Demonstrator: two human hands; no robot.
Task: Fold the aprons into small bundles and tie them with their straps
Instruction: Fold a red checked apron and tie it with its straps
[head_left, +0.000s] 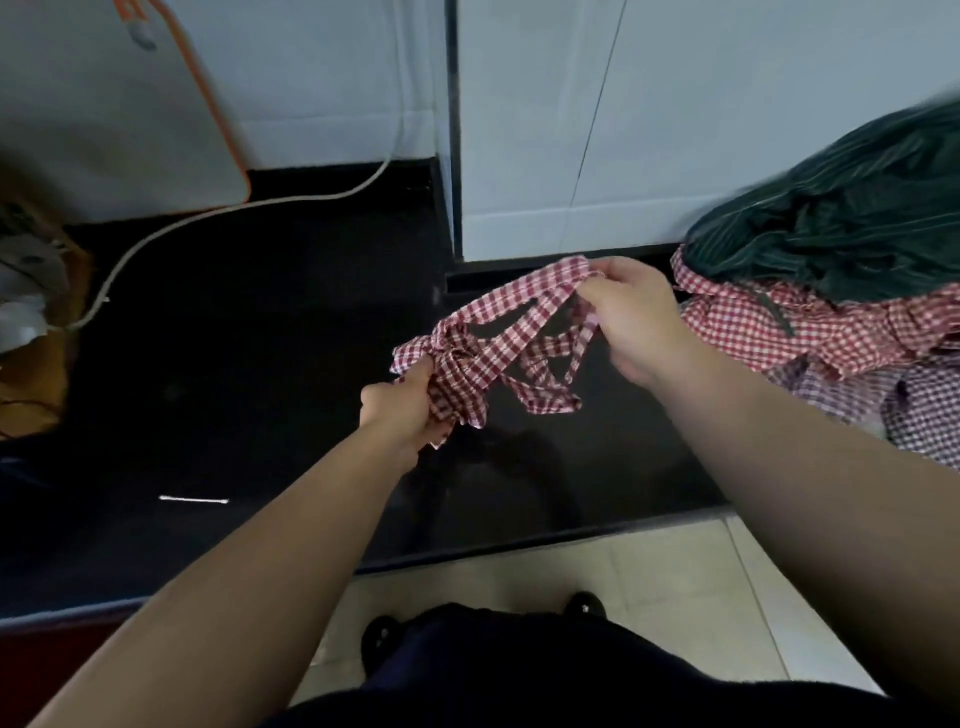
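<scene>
Over your lap (519, 675), L hand (402, 410) grips the bunched apron (462, 379) above the counter (260, 364) w/ R hand (631, 327) pinching its strap (524, 304) taut: looks like tying step, so next wrap strap round bundle & knot.

Both bare forearms reach forward and converge toward the middle. The left forearm (260, 561) comes in from 7 o'clock, the right forearm (805, 467) from 4 o'clock. The left hand (402, 410) is fisted, back of hand up, its fingers (415, 374) curled round the bunched red-checked apron (467, 379). The right hand (634, 322) sits higher, at 2 o'clock from the left and apart from it, wrist bent, pinching a strap (519, 301) at its fingertips.
</scene>
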